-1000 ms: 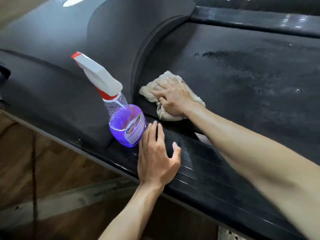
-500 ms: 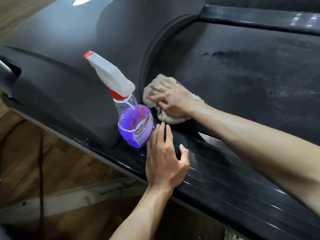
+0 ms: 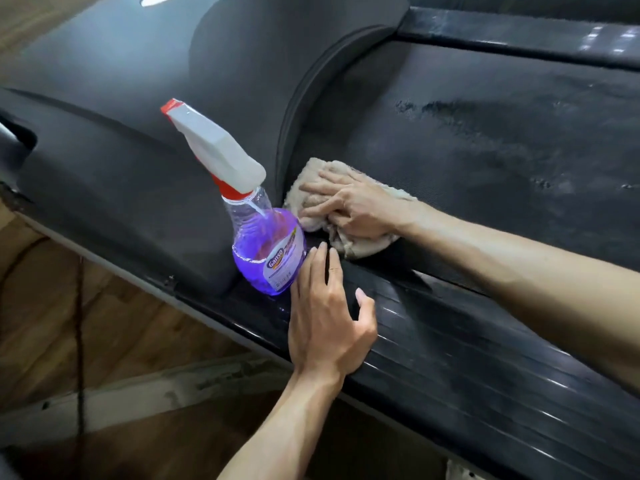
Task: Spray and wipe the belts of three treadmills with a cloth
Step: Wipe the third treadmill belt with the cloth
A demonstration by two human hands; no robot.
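A beige cloth (image 3: 349, 242) lies bunched on the black treadmill belt (image 3: 485, 150), in the corner where the belt meets the motor cover. My right hand (image 3: 353, 206) presses down on the cloth with its fingers spread over it. A clear spray bottle (image 3: 266, 251) of purple liquid, with a white and red trigger head, stands upright on the ribbed side rail (image 3: 467, 341). My left hand (image 3: 327, 317) rests flat on that rail, fingertips just beside the bottle's base, holding nothing. Wet streaks mark the belt further right.
The dark motor cover (image 3: 138, 133) rises to the left of the belt. The far side rail (image 3: 519, 32) runs along the top. Wooden floor (image 3: 86, 323) and a pale baseboard strip lie below the treadmill's near edge, with a dark cable hanging at left.
My right hand has slid the cloth toward me into the belt's near corner by the side rail. My left hand stays on the rail beside the bottle.
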